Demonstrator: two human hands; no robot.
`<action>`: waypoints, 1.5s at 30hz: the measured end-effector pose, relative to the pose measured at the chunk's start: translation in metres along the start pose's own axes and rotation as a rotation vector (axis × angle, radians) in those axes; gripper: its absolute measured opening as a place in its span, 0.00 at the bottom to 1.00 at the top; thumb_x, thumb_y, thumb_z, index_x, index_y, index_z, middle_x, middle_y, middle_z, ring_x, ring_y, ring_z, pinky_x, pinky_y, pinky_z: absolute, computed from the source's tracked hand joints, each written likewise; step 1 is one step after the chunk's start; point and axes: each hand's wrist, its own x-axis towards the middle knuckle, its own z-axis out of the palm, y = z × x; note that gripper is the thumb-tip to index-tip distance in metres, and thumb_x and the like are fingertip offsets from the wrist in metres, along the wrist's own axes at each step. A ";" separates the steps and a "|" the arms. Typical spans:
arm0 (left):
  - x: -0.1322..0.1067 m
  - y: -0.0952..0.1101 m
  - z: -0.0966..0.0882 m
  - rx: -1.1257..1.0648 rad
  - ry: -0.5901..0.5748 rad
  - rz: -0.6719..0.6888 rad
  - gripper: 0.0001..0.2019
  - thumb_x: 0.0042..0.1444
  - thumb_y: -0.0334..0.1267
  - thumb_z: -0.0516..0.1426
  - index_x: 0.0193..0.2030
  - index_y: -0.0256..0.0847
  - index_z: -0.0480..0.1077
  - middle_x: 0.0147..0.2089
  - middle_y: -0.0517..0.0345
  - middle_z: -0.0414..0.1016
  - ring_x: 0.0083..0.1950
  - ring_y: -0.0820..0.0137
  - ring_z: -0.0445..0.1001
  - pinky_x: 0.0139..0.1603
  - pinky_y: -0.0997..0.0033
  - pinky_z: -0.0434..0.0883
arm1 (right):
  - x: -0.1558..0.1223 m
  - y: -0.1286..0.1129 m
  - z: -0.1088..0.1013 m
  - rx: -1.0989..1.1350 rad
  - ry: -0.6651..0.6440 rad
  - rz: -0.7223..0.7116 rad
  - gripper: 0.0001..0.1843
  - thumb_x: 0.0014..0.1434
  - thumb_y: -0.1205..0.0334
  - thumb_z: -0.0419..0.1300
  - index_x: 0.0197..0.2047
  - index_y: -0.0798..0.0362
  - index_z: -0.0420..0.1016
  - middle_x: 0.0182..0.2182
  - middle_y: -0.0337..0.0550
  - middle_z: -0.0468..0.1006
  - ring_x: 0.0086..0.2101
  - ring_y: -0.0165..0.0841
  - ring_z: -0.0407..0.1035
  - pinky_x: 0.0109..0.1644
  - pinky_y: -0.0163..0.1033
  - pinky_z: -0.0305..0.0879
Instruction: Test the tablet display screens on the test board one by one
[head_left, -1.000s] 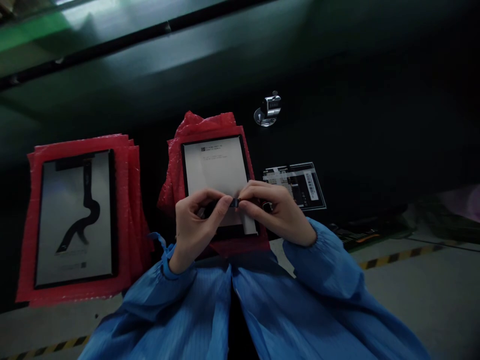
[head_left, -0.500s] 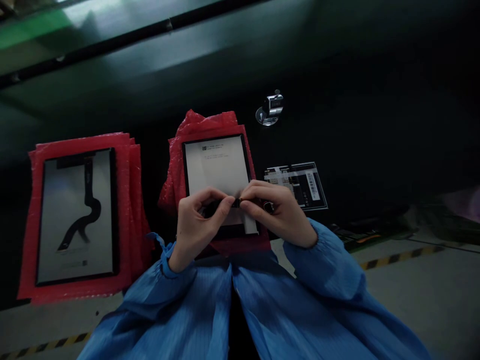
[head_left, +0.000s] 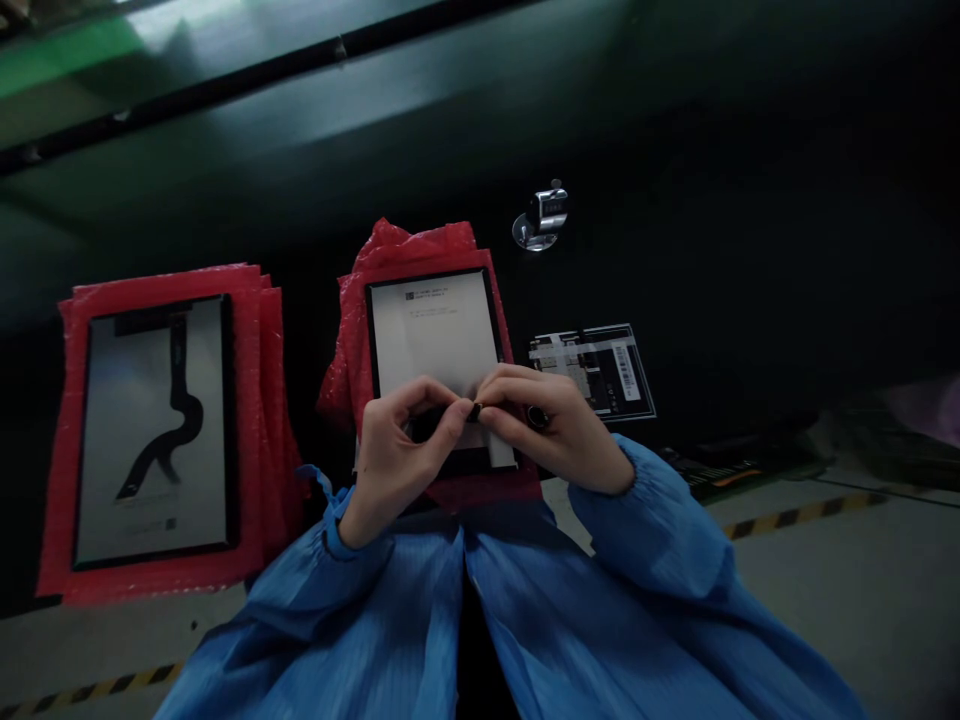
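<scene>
The left hand and right hand both have thumb and finger clamped on a small dark strip, with a white-backed screen beneath those fingertips.

We could slip a hand along the dark table between the left red stack and the middle red stack, though the left sleeve crowds that lane's near end. Our left hand and right hand meet at a small dark piece, blocking the near part of the middle panel; its far half is open from above. Rightward, the circuit board leaves a thin gap beside the middle red stack, but we have room between board and metal device.
</scene>
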 end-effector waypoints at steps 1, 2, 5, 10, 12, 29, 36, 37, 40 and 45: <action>-0.001 0.001 0.000 -0.008 -0.004 -0.002 0.09 0.58 0.33 0.60 0.27 0.39 0.70 0.23 0.64 0.71 0.24 0.78 0.68 0.23 0.80 0.65 | 0.000 0.000 0.000 0.003 -0.013 -0.011 0.08 0.65 0.63 0.56 0.35 0.55 0.73 0.31 0.41 0.72 0.29 0.27 0.65 0.30 0.33 0.61; -0.001 0.001 0.000 -0.017 -0.009 -0.004 0.09 0.58 0.33 0.60 0.27 0.39 0.70 0.23 0.64 0.71 0.23 0.78 0.68 0.23 0.80 0.65 | 0.000 0.000 0.001 0.008 -0.020 -0.019 0.08 0.65 0.64 0.57 0.35 0.55 0.74 0.31 0.41 0.72 0.29 0.27 0.65 0.31 0.33 0.62; -0.003 0.002 0.000 -0.039 -0.025 -0.009 0.08 0.58 0.33 0.60 0.27 0.39 0.70 0.23 0.64 0.71 0.24 0.78 0.69 0.23 0.81 0.65 | -0.002 -0.001 0.011 0.039 0.078 -0.020 0.07 0.60 0.68 0.58 0.31 0.55 0.74 0.28 0.39 0.72 0.27 0.26 0.65 0.29 0.33 0.60; -0.003 -0.001 0.004 -0.044 -0.087 -0.043 0.09 0.59 0.35 0.59 0.27 0.39 0.70 0.24 0.63 0.71 0.25 0.76 0.70 0.24 0.80 0.65 | -0.005 0.001 0.034 0.109 0.388 0.041 0.08 0.51 0.71 0.56 0.21 0.54 0.70 0.21 0.37 0.67 0.22 0.26 0.61 0.23 0.34 0.53; -0.003 -0.002 0.003 -0.010 -0.078 -0.032 0.09 0.60 0.37 0.59 0.29 0.40 0.71 0.25 0.62 0.72 0.26 0.75 0.70 0.25 0.78 0.66 | -0.005 0.002 0.036 0.109 0.364 0.061 0.08 0.53 0.69 0.57 0.23 0.54 0.71 0.22 0.37 0.69 0.23 0.27 0.63 0.24 0.35 0.56; -0.053 -0.030 -0.056 0.733 -0.214 -0.271 0.13 0.68 0.42 0.46 0.40 0.42 0.68 0.39 0.55 0.78 0.41 0.62 0.77 0.42 0.66 0.66 | -0.050 0.010 0.065 -0.870 -0.065 0.001 0.40 0.62 0.51 0.59 0.69 0.67 0.53 0.68 0.66 0.54 0.68 0.52 0.48 0.68 0.59 0.54; -0.063 -0.033 -0.052 0.768 -0.161 -0.324 0.14 0.69 0.42 0.43 0.43 0.40 0.66 0.41 0.49 0.76 0.44 0.59 0.76 0.44 0.62 0.67 | -0.048 0.017 0.078 -1.008 -0.058 0.020 0.43 0.63 0.47 0.57 0.69 0.72 0.53 0.69 0.68 0.50 0.69 0.53 0.44 0.70 0.60 0.50; -0.064 -0.035 -0.053 0.746 -0.171 -0.320 0.14 0.69 0.42 0.43 0.41 0.40 0.66 0.41 0.49 0.76 0.43 0.59 0.76 0.44 0.62 0.66 | -0.049 0.018 0.080 -1.014 -0.051 0.016 0.44 0.62 0.47 0.57 0.69 0.72 0.53 0.69 0.68 0.50 0.69 0.54 0.45 0.70 0.60 0.50; -0.067 -0.039 -0.055 0.583 -0.189 -0.319 0.14 0.68 0.43 0.45 0.36 0.41 0.65 0.34 0.55 0.72 0.37 0.64 0.72 0.40 0.65 0.64 | -0.049 0.020 0.085 -1.028 -0.026 0.005 0.45 0.61 0.46 0.59 0.69 0.73 0.52 0.68 0.69 0.51 0.68 0.56 0.45 0.69 0.62 0.50; -0.077 -0.015 -0.054 -0.003 -0.218 -0.342 0.18 0.69 0.50 0.44 0.40 0.41 0.67 0.27 0.64 0.59 0.24 0.74 0.58 0.23 0.74 0.58 | -0.049 0.019 0.083 -0.932 0.122 -0.054 0.47 0.61 0.50 0.59 0.70 0.73 0.47 0.68 0.71 0.50 0.68 0.57 0.44 0.68 0.63 0.53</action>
